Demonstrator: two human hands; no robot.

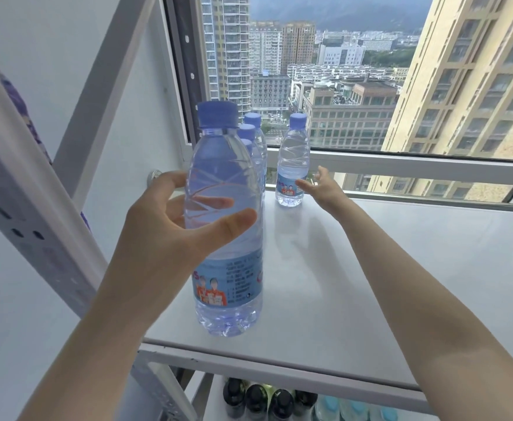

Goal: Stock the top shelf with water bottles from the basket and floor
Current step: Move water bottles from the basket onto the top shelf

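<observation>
step: setting bottles on top shelf (370, 268)
left hand (164, 220): thumb and fingers wrapped round near bottle (227, 165), upright at shelf's front-left
right hand (325, 189): fingers spread, holding nothing, just beside far bottle (293, 159)
next: probably let go, fetch more

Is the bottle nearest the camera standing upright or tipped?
Upright: the nearest bottle stands on its base on the shelf, cap up, left hand curled round it.

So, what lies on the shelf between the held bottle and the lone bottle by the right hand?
Nothing: in the head view, the top shelf between held bottle and lone bottle is bare.
</observation>
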